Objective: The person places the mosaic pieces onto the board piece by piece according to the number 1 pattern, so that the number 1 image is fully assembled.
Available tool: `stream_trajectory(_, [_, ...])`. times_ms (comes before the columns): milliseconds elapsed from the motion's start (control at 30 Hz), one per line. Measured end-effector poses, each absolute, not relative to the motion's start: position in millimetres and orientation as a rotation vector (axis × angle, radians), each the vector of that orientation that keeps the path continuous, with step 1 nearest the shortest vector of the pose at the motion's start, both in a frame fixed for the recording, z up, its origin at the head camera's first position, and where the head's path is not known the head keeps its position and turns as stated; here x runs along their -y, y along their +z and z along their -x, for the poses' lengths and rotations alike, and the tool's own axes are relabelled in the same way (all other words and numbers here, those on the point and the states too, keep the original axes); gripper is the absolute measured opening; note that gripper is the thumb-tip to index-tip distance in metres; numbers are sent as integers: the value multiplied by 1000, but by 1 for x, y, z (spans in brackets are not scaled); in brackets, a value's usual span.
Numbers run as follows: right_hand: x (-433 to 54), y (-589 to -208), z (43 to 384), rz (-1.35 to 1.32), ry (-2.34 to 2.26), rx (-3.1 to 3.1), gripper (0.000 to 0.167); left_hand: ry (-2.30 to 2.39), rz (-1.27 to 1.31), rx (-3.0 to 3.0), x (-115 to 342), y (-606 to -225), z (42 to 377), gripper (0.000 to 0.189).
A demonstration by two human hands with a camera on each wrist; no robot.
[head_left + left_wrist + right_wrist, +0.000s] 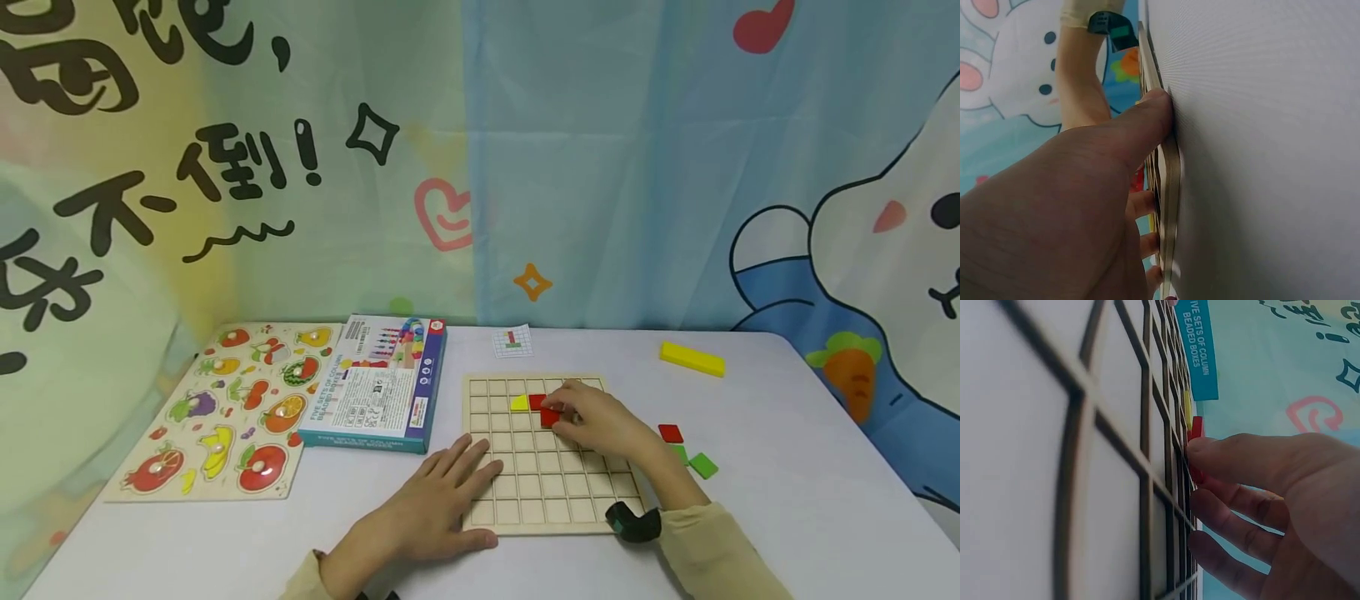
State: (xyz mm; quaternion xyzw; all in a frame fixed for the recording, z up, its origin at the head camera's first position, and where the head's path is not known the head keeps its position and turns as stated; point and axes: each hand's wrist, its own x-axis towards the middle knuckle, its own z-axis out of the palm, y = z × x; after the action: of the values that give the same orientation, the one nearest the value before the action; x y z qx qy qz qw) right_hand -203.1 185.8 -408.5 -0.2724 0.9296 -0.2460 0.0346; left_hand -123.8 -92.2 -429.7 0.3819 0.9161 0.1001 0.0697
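Note:
A wooden grid board (pixel 555 487) lies on the table before the person. The left hand (pixel 427 512) rests at its left side, fingers spread over the edge; in the left wrist view the thumb (pixel 1147 122) lies against the board's side. At the upper part of the grid, the right hand (pixel 600 419) pinches a red square tile (pixel 549 417), low over the cells. Another red tile (pixel 536 402) and a yellow tile (pixel 519 403) sit side by side just beyond it. The right wrist view shows the thumb (pixel 1222 456) right at the red tile (pixel 1197 427).
Right of the board lie a loose red tile (pixel 671 433) and green tiles (pixel 703 465). A yellow bar (pixel 692 359) is farther back. Behind the board is a pattern card (pixel 512 342). A beaded-box package (pixel 367 392) overlaps a fruit puzzle board (pixel 247 492) at left.

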Motion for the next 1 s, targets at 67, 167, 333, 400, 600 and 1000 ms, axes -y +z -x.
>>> stream_trajectory(67, [-183,-408,203,822,-758,-2854,27,300,-1146,-2756,92,-429,123,79])
stream_trajectory(167, [-179,-408,204,795,-752,-2849,25,304,-1145,-2749,92,-428,123,79])
stream_trajectory(333, [-175,-408,205,800,-712,-2863,21,298,-1145,-2746,91,-427,124,80])
stream_trajectory(400, [-175,-408,205,809,-712,-2866,20,297,-1149,-2748,91,-427,124,80])
stream_trajectory(600, [-173,-408,204,820,-726,-2863,17,292,-1144,-2747,92,-428,124,80])
stream_trajectory(1000, [-173,-410,204,808,-724,-2874,13,298,-1129,-2746,92,-431,125,80])
